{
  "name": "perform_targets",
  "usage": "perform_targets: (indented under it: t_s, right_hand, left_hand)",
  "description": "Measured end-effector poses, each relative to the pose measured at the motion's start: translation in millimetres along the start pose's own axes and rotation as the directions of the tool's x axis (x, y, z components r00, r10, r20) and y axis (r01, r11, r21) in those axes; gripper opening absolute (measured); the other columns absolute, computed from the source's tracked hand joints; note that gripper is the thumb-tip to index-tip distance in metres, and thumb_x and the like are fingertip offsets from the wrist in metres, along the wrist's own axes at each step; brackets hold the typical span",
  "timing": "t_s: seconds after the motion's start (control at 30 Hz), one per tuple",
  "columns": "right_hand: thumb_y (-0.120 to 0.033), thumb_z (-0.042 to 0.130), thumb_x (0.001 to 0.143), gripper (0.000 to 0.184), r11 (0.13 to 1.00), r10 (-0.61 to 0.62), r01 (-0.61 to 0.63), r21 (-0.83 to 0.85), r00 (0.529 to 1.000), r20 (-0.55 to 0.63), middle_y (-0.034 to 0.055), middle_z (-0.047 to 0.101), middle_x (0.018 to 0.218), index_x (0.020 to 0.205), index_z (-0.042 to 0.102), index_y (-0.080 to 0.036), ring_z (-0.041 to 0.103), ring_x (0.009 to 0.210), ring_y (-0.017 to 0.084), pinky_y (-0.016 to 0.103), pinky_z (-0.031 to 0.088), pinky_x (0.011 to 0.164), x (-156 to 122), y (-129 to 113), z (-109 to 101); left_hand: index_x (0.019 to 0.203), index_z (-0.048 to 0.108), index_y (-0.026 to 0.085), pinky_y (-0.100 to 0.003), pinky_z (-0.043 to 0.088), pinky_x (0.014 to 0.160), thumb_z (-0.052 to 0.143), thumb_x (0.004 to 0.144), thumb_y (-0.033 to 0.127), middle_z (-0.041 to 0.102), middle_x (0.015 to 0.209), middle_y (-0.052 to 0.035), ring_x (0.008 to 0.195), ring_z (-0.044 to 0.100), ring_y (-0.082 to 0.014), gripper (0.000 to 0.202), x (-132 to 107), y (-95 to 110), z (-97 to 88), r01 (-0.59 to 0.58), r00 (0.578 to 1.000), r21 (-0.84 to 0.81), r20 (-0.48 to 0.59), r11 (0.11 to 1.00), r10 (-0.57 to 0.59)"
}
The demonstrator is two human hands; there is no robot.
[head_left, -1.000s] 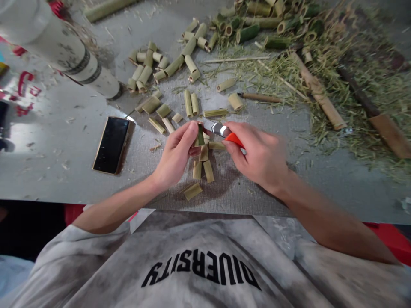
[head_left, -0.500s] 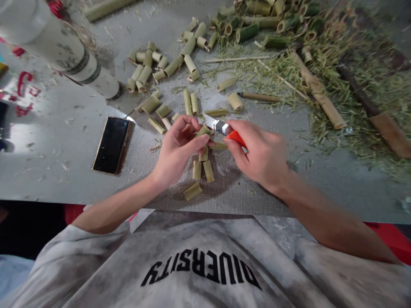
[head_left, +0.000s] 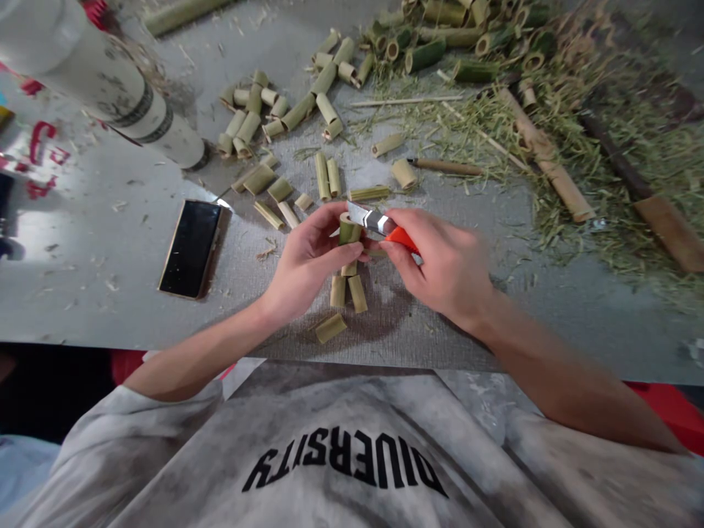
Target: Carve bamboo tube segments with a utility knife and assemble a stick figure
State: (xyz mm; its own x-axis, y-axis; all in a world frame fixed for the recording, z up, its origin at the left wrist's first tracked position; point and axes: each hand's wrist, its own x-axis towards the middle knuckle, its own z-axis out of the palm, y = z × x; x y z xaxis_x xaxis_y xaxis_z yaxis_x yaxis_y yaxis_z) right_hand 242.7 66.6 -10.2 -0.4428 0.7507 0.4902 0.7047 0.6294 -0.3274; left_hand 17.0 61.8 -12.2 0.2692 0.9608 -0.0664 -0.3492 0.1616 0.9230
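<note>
My left hand (head_left: pixel 313 257) is closed around a short bamboo tube (head_left: pixel 348 232), which stands nearly upright between thumb and fingers with its cut end facing up. My right hand (head_left: pixel 440 264) grips the orange handle of a utility knife (head_left: pixel 404 240). Its blade points left and lies at the rim of the tube; whether it touches cannot be made out. Just below my hands, split bamboo pieces (head_left: pixel 357 293) lie in a small figure-like group on the table (head_left: pixel 247 308), and a loose half piece (head_left: pixel 331 328) rests nearer the edge.
A phone (head_left: pixel 190 249) lies at the left, near a tall white cylinder (head_left: pixel 159 128). Cut bamboo pieces (head_left: pixel 300 111) are spread beyond my hands. A thin brown-handled tool (head_left: pixel 448 167), shavings (head_left: pixel 572 161) and a wooden-handled blade (head_left: pixel 671 231) occupy the right side.
The bamboo tube in my left hand has turned from tilted to nearly upright. The knife blade has shifted slightly left and down, onto the tube's top.
</note>
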Motion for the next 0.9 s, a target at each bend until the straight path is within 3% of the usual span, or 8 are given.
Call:
perform_targets:
  t_s: [0.13,0.3,0.63,0.9]
  right_hand:
    - [-0.035,0.053,0.117,0.029,1.000,0.007,-0.007,0.004,1.000,0.015,0.0086,0.086,0.118,0.134,0.071,-0.020,0.080,0.092,0.022,0.034,0.055,0.071,-0.1,0.1,-0.1]
    - [-0.036,0.053,0.117,0.029,1.000,0.006,-0.006,0.006,1.000,0.028,0.0072,0.086,0.112,0.134,0.071,-0.021,0.080,0.090,0.021,0.034,0.053,0.068,-0.3,0.3,0.0]
    - [-0.034,0.055,0.115,0.028,1.000,0.016,-0.017,0.016,0.999,0.045,0.0071,0.085,0.109,0.132,0.073,-0.020,0.079,0.089,0.022,0.034,0.055,0.072,0.8,-1.7,-1.1]
    - [-0.034,0.055,0.115,0.028,0.999,0.025,-0.026,0.020,0.998,0.065,0.0076,0.086,0.111,0.131,0.074,-0.021,0.078,0.090,0.022,0.034,0.054,0.072,0.9,-2.5,-1.5]
  left_hand:
    - [0.125,0.064,0.025,-0.027,0.067,0.080,0.085,0.098,0.029,0.077,0.102,-0.0002,0.093,0.080,-0.0157,0.035,-0.9,1.9,0.4,0.010,1.000,0.015,-0.005,1.000,-0.010]
    - [0.121,0.051,0.027,-0.024,0.057,0.066,0.080,0.104,0.038,0.078,0.093,0.0025,0.071,0.075,-0.0118,0.036,-1.8,3.8,1.3,0.041,0.998,0.006,0.043,0.999,-0.041]
    - [0.120,0.063,0.027,-0.023,0.047,0.060,0.087,0.093,0.025,0.063,0.080,0.0058,0.064,0.056,-0.0085,0.036,-0.1,3.5,3.7,0.020,1.000,-0.008,-0.003,1.000,-0.020]
    - [0.123,0.062,0.028,-0.023,0.048,0.056,0.086,0.097,0.032,0.062,0.078,0.0062,0.059,0.056,-0.0085,0.035,-0.6,-0.1,1.3,0.028,1.000,0.054,0.000,0.998,-0.028]
